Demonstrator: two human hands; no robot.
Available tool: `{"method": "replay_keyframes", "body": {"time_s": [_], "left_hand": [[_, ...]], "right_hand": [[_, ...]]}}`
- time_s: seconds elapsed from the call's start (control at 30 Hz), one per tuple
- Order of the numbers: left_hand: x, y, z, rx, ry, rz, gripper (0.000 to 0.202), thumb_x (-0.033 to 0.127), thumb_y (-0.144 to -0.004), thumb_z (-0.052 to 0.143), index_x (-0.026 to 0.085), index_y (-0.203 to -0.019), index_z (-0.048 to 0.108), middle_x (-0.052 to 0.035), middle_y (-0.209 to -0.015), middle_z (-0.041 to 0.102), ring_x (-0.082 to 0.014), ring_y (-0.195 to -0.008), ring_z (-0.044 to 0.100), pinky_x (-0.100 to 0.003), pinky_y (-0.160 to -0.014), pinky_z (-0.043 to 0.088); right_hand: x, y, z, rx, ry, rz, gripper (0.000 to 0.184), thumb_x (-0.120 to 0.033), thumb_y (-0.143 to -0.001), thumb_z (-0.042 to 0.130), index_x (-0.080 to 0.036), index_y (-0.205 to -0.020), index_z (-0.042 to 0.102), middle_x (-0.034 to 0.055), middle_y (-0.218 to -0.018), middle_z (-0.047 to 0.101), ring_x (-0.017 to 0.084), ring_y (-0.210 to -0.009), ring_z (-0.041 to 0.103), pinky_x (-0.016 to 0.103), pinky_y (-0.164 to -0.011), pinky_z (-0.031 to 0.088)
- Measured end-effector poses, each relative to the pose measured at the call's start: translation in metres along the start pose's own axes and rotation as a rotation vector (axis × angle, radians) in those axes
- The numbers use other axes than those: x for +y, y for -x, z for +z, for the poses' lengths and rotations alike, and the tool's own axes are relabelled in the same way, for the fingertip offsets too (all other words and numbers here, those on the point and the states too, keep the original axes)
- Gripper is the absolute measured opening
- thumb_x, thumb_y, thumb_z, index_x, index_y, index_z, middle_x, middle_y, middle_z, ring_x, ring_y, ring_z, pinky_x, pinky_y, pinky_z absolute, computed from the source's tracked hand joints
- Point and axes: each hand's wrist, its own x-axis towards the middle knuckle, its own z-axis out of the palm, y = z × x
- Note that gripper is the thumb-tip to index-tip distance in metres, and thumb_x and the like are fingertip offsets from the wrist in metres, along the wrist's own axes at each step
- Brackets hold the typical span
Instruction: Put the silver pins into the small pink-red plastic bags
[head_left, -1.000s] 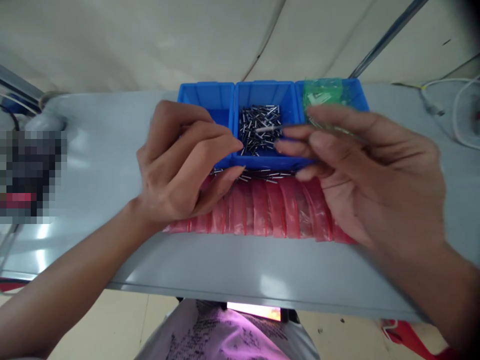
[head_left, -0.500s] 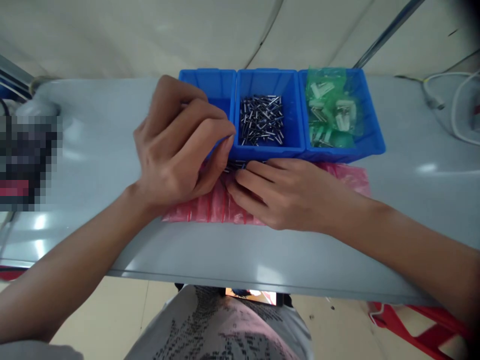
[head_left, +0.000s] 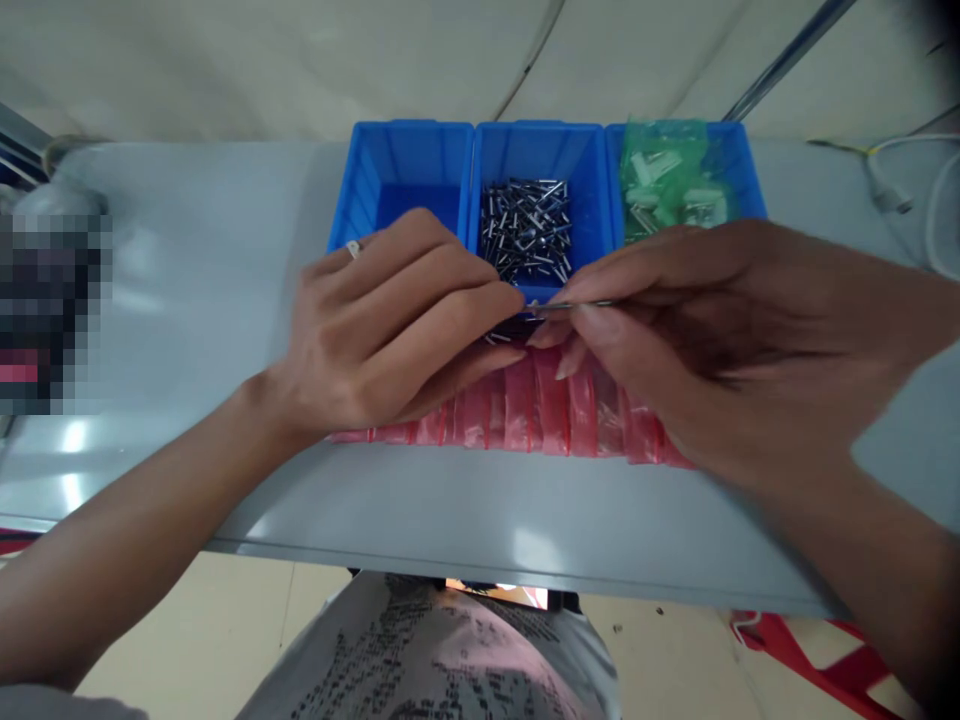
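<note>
My right hand [head_left: 720, 350] pinches a thin metal pin [head_left: 570, 305] between thumb and fingers, holding it roughly level above the front of the blue bins. My left hand [head_left: 397, 320] is at the pin's left end, index fingertip close to it; I cannot tell if they touch. The left fingers are stretched out with the thumb apart. Several loose metal pins [head_left: 499, 336] show below, between the hands. Under both hands lies a row of pink plastic bags [head_left: 517, 405], partly covered. Many similar pins [head_left: 529, 225] fill the bottom of the middle blue bin [head_left: 536, 150].
A left blue bin [head_left: 412, 150] shows its bare floor. In the right blue bin [head_left: 739, 160] are green bags [head_left: 667, 180] with white parts. A white cable [head_left: 885, 180] lies at the right of the grey table [head_left: 465, 510]. A red stool [head_left: 810, 650] stands below.
My right hand has lifted off the pink bags and turned over, with a pin now in its fingers. My left hand has moved right and lower, its fingers straighter.
</note>
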Motion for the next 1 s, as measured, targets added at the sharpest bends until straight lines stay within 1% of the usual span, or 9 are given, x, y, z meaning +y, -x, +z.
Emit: {"method": "replay_keyframes", "body": {"time_s": [0.1, 0.23, 0.33, 0.47, 0.57, 0.67, 0.73, 0.83, 1.0], "left_hand": [[0.005, -0.001, -0.003, -0.012, 0.006, -0.053, 0.034, 0.037, -0.101, 0.075, 0.016, -0.126, 0.065, -0.0028, -0.103, 0.077, -0.0182, -0.085, 0.077, -0.034, -0.067, 0.065], [0.010, 0.000, -0.007, -0.002, 0.047, -0.125, 0.026, 0.026, -0.100, 0.076, 0.017, -0.121, 0.065, -0.0006, -0.100, 0.075, -0.0159, -0.084, 0.079, -0.030, -0.065, 0.062], [0.010, 0.002, -0.008, -0.013, 0.036, -0.139, 0.022, 0.020, -0.097, 0.077, 0.022, -0.116, 0.067, 0.0023, -0.098, 0.076, -0.0163, -0.078, 0.079, -0.031, -0.060, 0.062], [0.008, 0.003, -0.006, 0.044, -0.014, -0.156, 0.016, 0.017, -0.098, 0.071, 0.019, -0.113, 0.067, 0.0024, -0.089, 0.075, -0.0158, -0.073, 0.078, -0.028, -0.054, 0.058], [0.009, 0.002, -0.006, 0.053, -0.016, -0.193, 0.015, 0.018, -0.101, 0.069, 0.019, -0.115, 0.064, 0.0044, -0.092, 0.075, -0.0136, -0.077, 0.080, -0.022, -0.058, 0.056], [0.011, 0.001, -0.007, 0.000, -0.013, -0.234, 0.029, 0.025, -0.100, 0.075, 0.019, -0.126, 0.063, 0.0037, -0.098, 0.077, -0.0138, -0.084, 0.081, -0.024, -0.065, 0.060], [0.012, 0.002, -0.007, 0.001, -0.024, -0.214, 0.025, 0.025, -0.099, 0.075, 0.019, -0.121, 0.066, 0.0036, -0.098, 0.076, -0.0125, -0.081, 0.079, -0.023, -0.063, 0.058], [0.011, 0.004, -0.005, 0.028, -0.028, -0.197, 0.009, 0.024, -0.105, 0.063, 0.017, -0.108, 0.069, 0.0023, -0.095, 0.074, -0.0110, -0.076, 0.076, -0.022, -0.061, 0.052], [0.008, 0.006, -0.001, 0.072, -0.027, -0.258, 0.030, 0.030, -0.112, 0.044, 0.017, -0.117, 0.070, -0.0011, -0.102, 0.075, -0.0181, -0.095, 0.080, -0.034, -0.076, 0.063]], "right_hand": [[-0.002, 0.004, 0.002, 0.048, -0.169, 0.153, 0.010, -0.021, -0.093, 0.083, -0.024, -0.102, 0.086, 0.0005, -0.094, 0.084, 0.017, -0.080, 0.080, 0.031, -0.070, 0.069], [0.002, 0.001, 0.001, 0.015, -0.313, 0.129, 0.014, -0.014, -0.091, 0.085, -0.023, -0.101, 0.087, 0.0005, -0.093, 0.085, 0.017, -0.079, 0.082, 0.030, -0.071, 0.072], [0.002, -0.001, 0.002, 0.020, -0.301, 0.163, 0.017, -0.013, -0.088, 0.087, -0.026, -0.099, 0.088, -0.0016, -0.088, 0.085, 0.018, -0.073, 0.081, 0.032, -0.066, 0.074], [0.000, 0.001, 0.006, 0.080, -0.257, 0.144, 0.022, -0.012, -0.082, 0.092, -0.027, -0.097, 0.090, 0.0005, -0.084, 0.085, 0.023, -0.068, 0.082, 0.033, -0.053, 0.070], [0.001, 0.002, 0.007, 0.102, -0.243, 0.168, 0.024, -0.010, -0.081, 0.093, -0.027, -0.097, 0.090, 0.0009, -0.086, 0.086, 0.023, -0.071, 0.083, 0.031, -0.056, 0.071], [0.003, 0.002, 0.007, 0.091, -0.242, 0.189, 0.023, -0.009, -0.082, 0.091, -0.027, -0.096, 0.089, 0.0000, -0.087, 0.086, 0.023, -0.073, 0.084, 0.032, -0.061, 0.074], [0.002, 0.003, 0.007, 0.094, -0.250, 0.179, 0.022, -0.011, -0.082, 0.092, -0.028, -0.096, 0.089, -0.0010, -0.087, 0.086, 0.023, -0.071, 0.083, 0.033, -0.060, 0.074], [0.001, 0.005, 0.008, 0.082, -0.259, 0.220, 0.018, -0.016, -0.085, 0.092, -0.028, -0.098, 0.089, -0.0028, -0.089, 0.086, 0.019, -0.073, 0.083, 0.028, -0.063, 0.073], [0.010, -0.002, 0.006, 0.138, -0.354, 0.268, 0.010, -0.013, -0.089, 0.087, -0.021, -0.095, 0.088, 0.0007, -0.082, 0.084, 0.019, -0.074, 0.083, 0.023, -0.055, 0.066]]}}
